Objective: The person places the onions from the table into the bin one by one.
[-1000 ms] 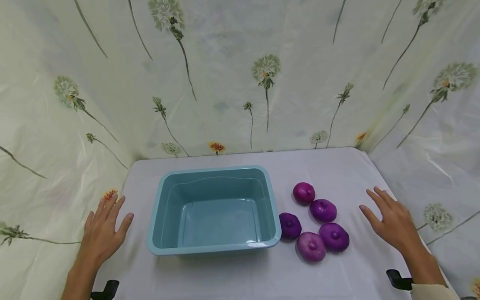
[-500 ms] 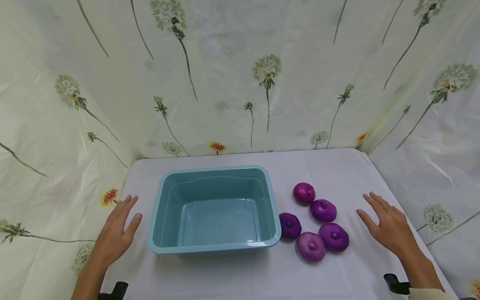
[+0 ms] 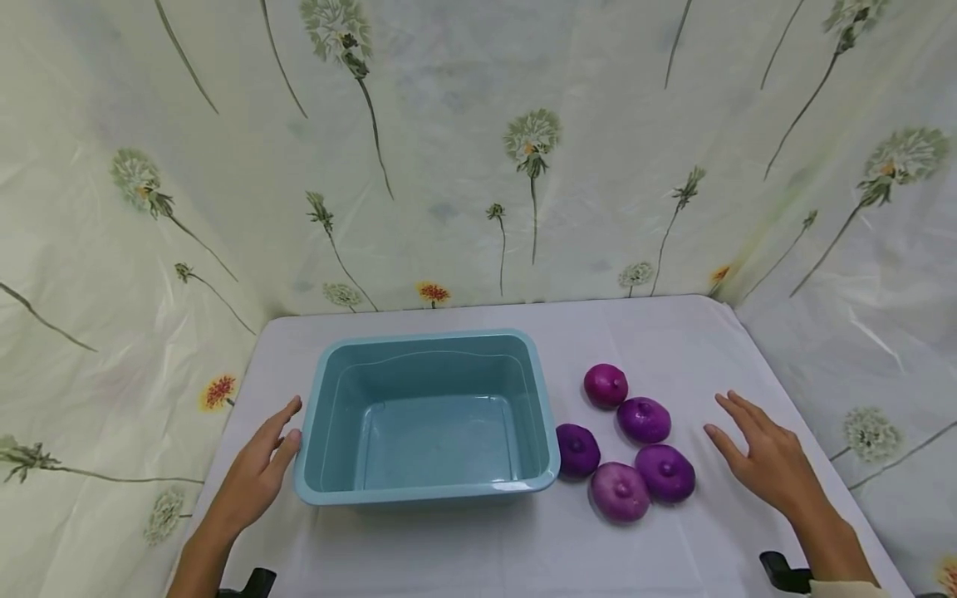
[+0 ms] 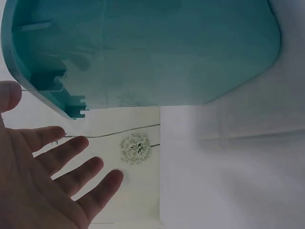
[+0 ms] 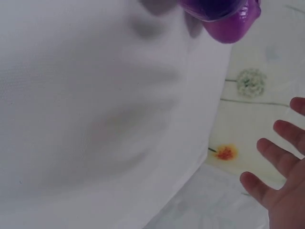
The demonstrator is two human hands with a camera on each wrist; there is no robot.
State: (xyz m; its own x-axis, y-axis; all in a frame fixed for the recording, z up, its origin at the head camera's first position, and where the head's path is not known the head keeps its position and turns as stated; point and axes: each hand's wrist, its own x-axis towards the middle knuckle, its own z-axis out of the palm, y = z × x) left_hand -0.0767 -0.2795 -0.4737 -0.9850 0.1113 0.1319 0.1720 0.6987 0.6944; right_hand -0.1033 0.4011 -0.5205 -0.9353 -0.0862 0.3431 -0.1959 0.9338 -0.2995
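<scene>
A light blue plastic basin (image 3: 429, 496) stands on the white-covered table with nothing in it. My left hand (image 3: 250, 482) is beside its left rim, fingers extended and thumb close to the rim. In the left wrist view the spread fingers (image 4: 71, 152) lie apart from the basin's outer wall (image 4: 167, 52); whether the thumb touches the rim I cannot tell. Several glossy purple, onion-like round things (image 3: 665, 473), each with a small nub, lie right of the basin. Farther right, my right hand (image 3: 773, 461) hovers over the table, fingers spread, holding nothing.
One dark purple round thing (image 3: 578, 451) lies right against the basin's right side. Floral sheeting (image 3: 449, 166) hangs behind the table (image 3: 419, 556) and along both sides. Black straps or mounts (image 3: 785, 571) show at both wrists.
My left hand has moved right, from the table's left edge to the basin's rim. My right hand has shifted slightly left and nearer to me. The basin and purple things stay put.
</scene>
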